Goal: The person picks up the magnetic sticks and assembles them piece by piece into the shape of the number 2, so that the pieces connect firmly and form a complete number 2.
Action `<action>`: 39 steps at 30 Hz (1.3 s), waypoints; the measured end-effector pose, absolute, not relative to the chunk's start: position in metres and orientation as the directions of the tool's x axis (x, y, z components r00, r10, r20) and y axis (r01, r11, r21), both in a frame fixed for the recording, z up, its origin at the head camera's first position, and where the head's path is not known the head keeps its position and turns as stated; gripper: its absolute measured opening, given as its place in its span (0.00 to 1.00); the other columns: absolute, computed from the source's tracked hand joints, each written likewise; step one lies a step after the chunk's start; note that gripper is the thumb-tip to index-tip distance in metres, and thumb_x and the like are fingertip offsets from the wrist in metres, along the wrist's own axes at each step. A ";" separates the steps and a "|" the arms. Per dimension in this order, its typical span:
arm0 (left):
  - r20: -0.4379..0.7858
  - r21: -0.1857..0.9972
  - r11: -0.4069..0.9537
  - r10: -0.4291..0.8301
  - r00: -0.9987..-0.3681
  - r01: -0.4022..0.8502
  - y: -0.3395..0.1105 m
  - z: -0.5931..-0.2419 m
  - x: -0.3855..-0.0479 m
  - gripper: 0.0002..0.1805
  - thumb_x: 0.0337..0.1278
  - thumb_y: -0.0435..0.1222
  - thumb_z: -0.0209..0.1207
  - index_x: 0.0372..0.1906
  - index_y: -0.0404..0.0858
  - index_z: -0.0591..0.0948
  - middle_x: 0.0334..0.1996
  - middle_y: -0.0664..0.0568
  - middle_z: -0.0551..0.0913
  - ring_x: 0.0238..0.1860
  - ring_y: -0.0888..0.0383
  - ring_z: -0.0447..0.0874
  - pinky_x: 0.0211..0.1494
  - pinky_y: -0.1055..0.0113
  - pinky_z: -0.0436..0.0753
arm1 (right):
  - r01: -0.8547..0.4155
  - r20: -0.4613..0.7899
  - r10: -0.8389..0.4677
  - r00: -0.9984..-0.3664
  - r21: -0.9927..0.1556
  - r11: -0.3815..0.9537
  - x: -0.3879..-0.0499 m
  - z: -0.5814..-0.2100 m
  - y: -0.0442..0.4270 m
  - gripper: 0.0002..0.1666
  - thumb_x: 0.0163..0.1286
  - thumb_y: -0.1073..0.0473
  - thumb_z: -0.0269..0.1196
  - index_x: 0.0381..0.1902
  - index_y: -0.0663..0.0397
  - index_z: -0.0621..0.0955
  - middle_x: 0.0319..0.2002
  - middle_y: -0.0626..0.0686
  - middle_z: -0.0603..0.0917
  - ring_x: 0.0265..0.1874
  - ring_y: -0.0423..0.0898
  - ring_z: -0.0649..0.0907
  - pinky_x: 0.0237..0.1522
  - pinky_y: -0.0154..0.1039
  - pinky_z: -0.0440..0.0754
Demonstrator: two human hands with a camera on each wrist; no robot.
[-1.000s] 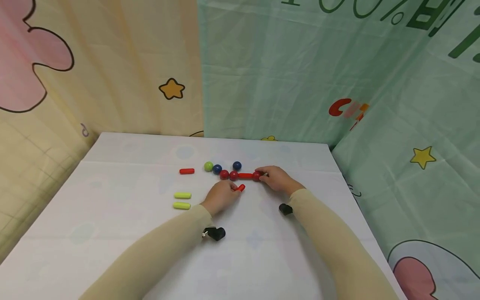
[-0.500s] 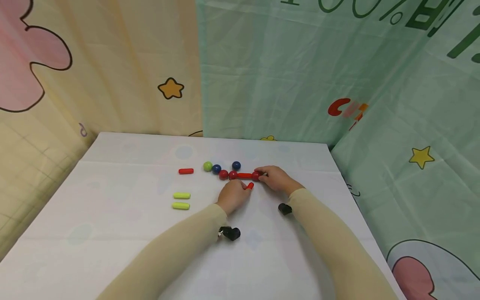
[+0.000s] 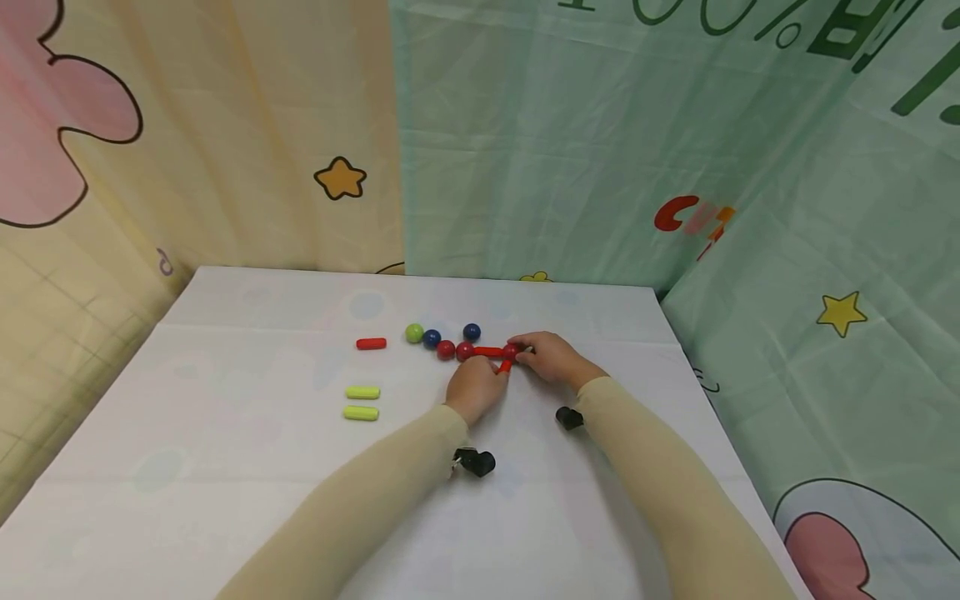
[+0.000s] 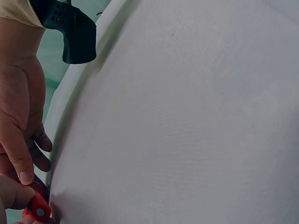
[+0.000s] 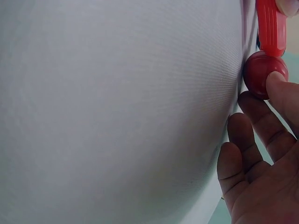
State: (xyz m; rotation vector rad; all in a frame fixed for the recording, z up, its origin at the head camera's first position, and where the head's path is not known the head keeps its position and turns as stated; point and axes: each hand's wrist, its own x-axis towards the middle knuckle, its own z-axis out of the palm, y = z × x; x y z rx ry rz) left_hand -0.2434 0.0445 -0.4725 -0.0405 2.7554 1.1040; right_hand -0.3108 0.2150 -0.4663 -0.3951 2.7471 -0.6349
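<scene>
My right hand (image 3: 557, 358) pinches a dark red ball (image 5: 262, 74) between thumb and fingertips. A red magnetic rod (image 3: 489, 352) lies between that ball and another red ball (image 3: 465, 351). Between its fingertips my left hand (image 3: 476, 390) holds a second red rod (image 5: 272, 25), whose far end meets the pinched ball from the near side. A silver disc shows on the near end of this held rod (image 4: 40, 210) in the left wrist view. There, my right hand (image 4: 21, 107) reaches in from above.
Left of the row sit one more red ball (image 3: 446, 350), a blue ball (image 3: 432, 339) and a green ball (image 3: 414, 333). Behind it is another blue ball (image 3: 472, 332). A loose red rod (image 3: 371, 343) and two yellow-green rods (image 3: 362, 392) lie farther left on the white table (image 3: 225, 433).
My left hand has moved right with its red rod until the rod's end meets the ball in my right hand. The right hand has stayed in place.
</scene>
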 end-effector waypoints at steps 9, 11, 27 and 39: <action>-0.188 0.677 0.727 0.026 -0.982 -0.111 0.048 -0.478 -0.248 0.16 0.73 0.46 0.63 0.36 0.37 0.87 0.27 0.50 0.84 0.33 0.51 0.81 0.41 0.60 0.79 | -0.206 -0.224 -0.339 -0.914 -0.464 0.862 -0.310 -0.464 0.215 0.25 0.80 0.59 0.61 0.72 0.48 0.79 0.62 0.55 0.84 0.58 0.54 0.80 0.69 0.53 0.78; -0.188 0.678 0.727 0.029 -0.982 -0.108 0.048 -0.478 -0.249 0.16 0.72 0.46 0.64 0.35 0.37 0.87 0.27 0.50 0.84 0.33 0.50 0.81 0.42 0.59 0.80 | -0.207 -0.223 -0.340 -0.914 -0.464 0.861 -0.310 -0.464 0.215 0.25 0.80 0.59 0.61 0.72 0.48 0.79 0.62 0.55 0.84 0.58 0.54 0.80 0.69 0.53 0.78; -0.196 0.718 0.690 0.071 -0.978 -0.093 0.050 -0.475 -0.244 0.17 0.71 0.45 0.65 0.27 0.39 0.82 0.19 0.50 0.74 0.29 0.51 0.77 0.34 0.63 0.70 | -0.219 -0.210 -0.345 -0.915 -0.459 0.861 -0.312 -0.464 0.215 0.23 0.81 0.58 0.61 0.70 0.49 0.81 0.61 0.55 0.85 0.56 0.53 0.81 0.68 0.52 0.78; -0.177 0.717 0.695 0.099 -0.979 -0.059 0.051 -0.476 -0.243 0.16 0.69 0.45 0.68 0.26 0.41 0.84 0.18 0.53 0.73 0.29 0.53 0.76 0.35 0.64 0.69 | -0.211 -0.209 -0.336 -0.918 -0.459 0.863 -0.310 -0.464 0.214 0.22 0.80 0.58 0.61 0.69 0.48 0.81 0.62 0.54 0.85 0.56 0.53 0.81 0.67 0.52 0.79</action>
